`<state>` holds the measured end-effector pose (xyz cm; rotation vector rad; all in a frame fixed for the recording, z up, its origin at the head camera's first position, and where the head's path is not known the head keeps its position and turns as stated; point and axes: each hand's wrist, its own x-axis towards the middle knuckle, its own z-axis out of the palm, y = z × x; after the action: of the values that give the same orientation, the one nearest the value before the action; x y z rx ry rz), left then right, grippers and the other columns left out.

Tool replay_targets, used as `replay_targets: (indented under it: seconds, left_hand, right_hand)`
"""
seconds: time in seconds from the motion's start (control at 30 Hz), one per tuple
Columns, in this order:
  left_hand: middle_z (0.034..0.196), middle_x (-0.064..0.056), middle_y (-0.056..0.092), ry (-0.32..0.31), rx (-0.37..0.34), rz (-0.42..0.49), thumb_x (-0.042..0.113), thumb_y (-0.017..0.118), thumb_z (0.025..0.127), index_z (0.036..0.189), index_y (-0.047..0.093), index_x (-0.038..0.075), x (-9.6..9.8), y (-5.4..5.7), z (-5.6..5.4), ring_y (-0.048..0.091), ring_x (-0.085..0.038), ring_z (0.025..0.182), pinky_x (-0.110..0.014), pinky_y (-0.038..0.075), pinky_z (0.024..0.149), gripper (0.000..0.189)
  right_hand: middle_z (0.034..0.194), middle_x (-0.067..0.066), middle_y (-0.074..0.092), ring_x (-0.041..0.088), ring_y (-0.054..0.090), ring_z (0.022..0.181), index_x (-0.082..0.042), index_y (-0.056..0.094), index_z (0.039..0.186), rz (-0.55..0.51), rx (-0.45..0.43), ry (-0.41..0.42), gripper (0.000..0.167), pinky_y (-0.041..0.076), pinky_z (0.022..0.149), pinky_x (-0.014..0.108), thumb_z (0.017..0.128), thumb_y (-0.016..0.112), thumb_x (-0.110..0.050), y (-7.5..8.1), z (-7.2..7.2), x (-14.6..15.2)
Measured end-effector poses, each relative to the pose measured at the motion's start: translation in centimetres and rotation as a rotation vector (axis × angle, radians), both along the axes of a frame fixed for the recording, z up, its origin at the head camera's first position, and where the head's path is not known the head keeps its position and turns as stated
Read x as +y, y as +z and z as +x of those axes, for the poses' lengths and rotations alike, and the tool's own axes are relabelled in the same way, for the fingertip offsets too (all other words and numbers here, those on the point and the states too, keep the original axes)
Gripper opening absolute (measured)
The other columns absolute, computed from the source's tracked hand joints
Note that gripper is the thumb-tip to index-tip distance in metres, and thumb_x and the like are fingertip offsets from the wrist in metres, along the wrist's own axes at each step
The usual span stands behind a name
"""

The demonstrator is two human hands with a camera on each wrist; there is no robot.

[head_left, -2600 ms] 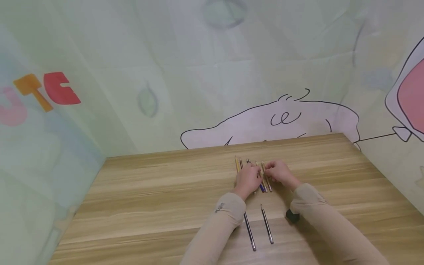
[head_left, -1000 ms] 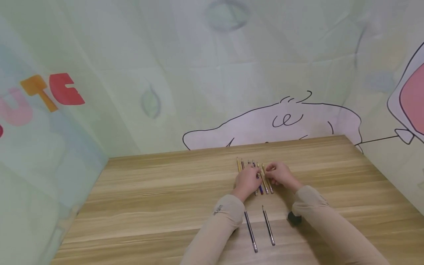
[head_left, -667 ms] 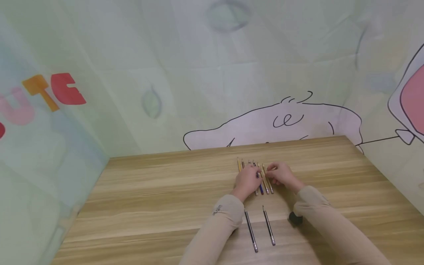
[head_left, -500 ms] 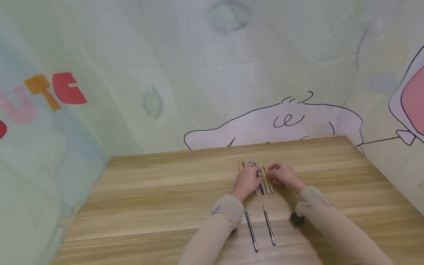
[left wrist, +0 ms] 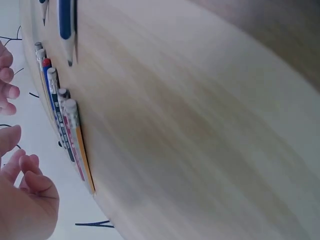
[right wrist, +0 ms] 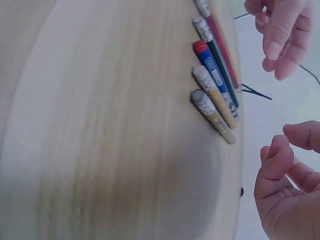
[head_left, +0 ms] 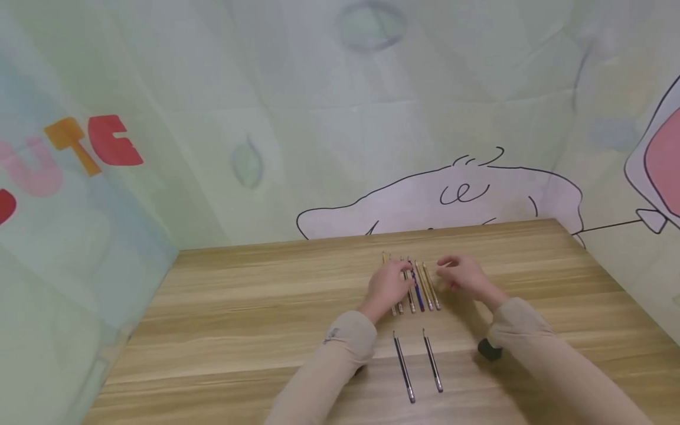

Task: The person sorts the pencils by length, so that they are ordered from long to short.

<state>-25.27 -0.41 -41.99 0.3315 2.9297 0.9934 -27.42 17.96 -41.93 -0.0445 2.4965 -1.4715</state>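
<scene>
Several pencils lie side by side in a row on the wooden table. A yellow pencil is at the row's left end, a blue pencil with a red end nearer the right, then two plain wood-coloured pencils. Over the row's left part is my left hand, fingers loosely bent and holding nothing; it hides the middles of some pencils. Just right of the row, my right hand hovers with bent fingers and nothing in them. Both wrist views show gaps between the hands and the pencils.
Two dark pencils with silver ends, a left one and a right one, lie apart, nearer the front. A small black object sits by the right sleeve. Behind the table hangs a printed cloth.
My hands have drawn apart, the left going left and the right going right, off the pencils. More of the row shows now, and its pencils lie straighter than in the oldest frame.
</scene>
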Motion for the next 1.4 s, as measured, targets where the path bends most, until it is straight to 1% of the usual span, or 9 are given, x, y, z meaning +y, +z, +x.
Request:
replay_targets:
  seconds: [0.17, 0.3, 0.5, 0.73, 0.83, 0.93, 1.17, 1.23, 1.4]
  left_hand:
    - [0.118, 0.0, 0.057, -0.027, 0.01, 0.018, 0.025, 0.06, 0.082, 0.118, 0.054, 0.016, -1.0, 0.1, 0.2, 0.052, -0.016, 0.108, -0.034, 0.043, 0.09, 0.038]
    - [0.115, -0.001, 0.058, -0.046, 0.037, -0.016, 0.025, 0.06, 0.082, 0.117, 0.055, 0.014, -1.7, 0.2, 0.5, 0.054, -0.016, 0.105, -0.033, 0.044, 0.089, 0.037]
    - [0.111, -0.003, 0.06, -0.076, 0.053, -0.043, 0.023, 0.06, 0.081, 0.114, 0.056, 0.012, -2.5, 0.3, 1.1, 0.056, -0.018, 0.101, -0.033, 0.046, 0.085, 0.035]
    - [0.108, -0.002, 0.06, -0.092, 0.011, -0.053, 0.025, 0.06, 0.082, 0.118, 0.053, 0.013, -3.0, 0.4, 2.3, 0.056, -0.016, 0.096, -0.031, 0.046, 0.081, 0.039]
    - [0.107, -0.001, 0.06, -0.099, -0.006, -0.06, 0.024, 0.062, 0.08, 0.119, 0.053, 0.013, -3.1, 0.2, 2.8, 0.056, -0.014, 0.094, -0.028, 0.047, 0.08, 0.041]
    - [0.105, 0.0, 0.06, -0.105, -0.022, -0.052, 0.023, 0.064, 0.078, 0.12, 0.052, 0.013, -3.2, 0.1, 3.4, 0.056, -0.011, 0.091, -0.025, 0.047, 0.078, 0.044]
    - [0.094, 0.0, 0.059, -0.107, -0.075, 0.048, 0.021, 0.065, 0.077, 0.126, 0.045, 0.014, -3.5, -0.3, 4.9, 0.049, -0.005, 0.062, -0.017, 0.043, 0.055, 0.053]
    - [0.093, 0.0, 0.059, -0.107, -0.087, 0.062, 0.021, 0.066, 0.076, 0.126, 0.044, 0.014, -3.5, -0.4, 5.4, 0.048, -0.004, 0.059, -0.017, 0.042, 0.051, 0.055]
    - [0.09, 0.001, 0.059, -0.117, -0.092, 0.057, 0.024, 0.068, 0.074, 0.125, 0.045, 0.013, -3.7, -0.9, 6.6, 0.048, -0.004, 0.063, -0.017, 0.041, 0.056, 0.057]
  right_hand:
    - [0.086, 0.01, 0.056, 0.012, 0.05, 0.058, 0.01, 0.045, 0.114, -0.022, -0.005, 0.002, 0.037, 0.045, 0.051, 0.022, 0.083, 0.054, -0.008, 0.9, 0.6, -0.1]
    - [0.093, 0.014, 0.057, 0.012, 0.051, 0.059, 0.01, 0.045, 0.113, -0.044, 0.009, 0.028, 0.037, 0.046, 0.052, 0.022, 0.083, 0.054, -0.008, 1.3, 1.2, 0.0]
    - [0.081, 0.006, 0.055, 0.011, 0.049, 0.058, 0.01, 0.045, 0.113, -0.057, 0.016, 0.073, 0.036, 0.046, 0.053, 0.024, 0.083, 0.054, -0.008, 1.6, 2.0, 0.2]
    - [0.079, 0.01, 0.055, 0.011, 0.047, 0.057, 0.01, 0.046, 0.111, -0.058, 0.028, 0.12, 0.034, 0.045, 0.051, 0.027, 0.084, 0.054, -0.008, 2.1, 3.3, 0.1]
    - [0.08, 0.012, 0.054, 0.012, 0.048, 0.057, 0.011, 0.047, 0.111, -0.064, 0.031, 0.144, 0.033, 0.045, 0.051, 0.027, 0.085, 0.053, -0.007, 1.9, 3.8, 0.1]
    - [0.08, 0.012, 0.054, 0.012, 0.048, 0.057, 0.01, 0.047, 0.111, -0.076, 0.013, 0.142, 0.032, 0.044, 0.05, 0.027, 0.084, 0.054, -0.007, 1.6, 4.3, 0.0]
    - [0.079, 0.009, 0.055, 0.01, 0.046, 0.056, 0.01, 0.048, 0.111, -0.095, -0.005, 0.155, 0.034, 0.042, 0.047, 0.023, 0.082, 0.055, -0.007, 1.0, 5.5, -0.3]
    - [0.079, 0.009, 0.055, 0.009, 0.046, 0.056, 0.011, 0.048, 0.111, -0.11, -0.012, 0.169, 0.035, 0.041, 0.047, 0.022, 0.081, 0.055, -0.006, 0.8, 5.9, -0.4]
    - [0.078, 0.01, 0.056, 0.008, 0.046, 0.053, 0.011, 0.048, 0.108, -0.124, -0.012, 0.203, 0.034, 0.04, 0.045, 0.02, 0.08, 0.056, -0.005, 0.4, 6.8, -0.6]
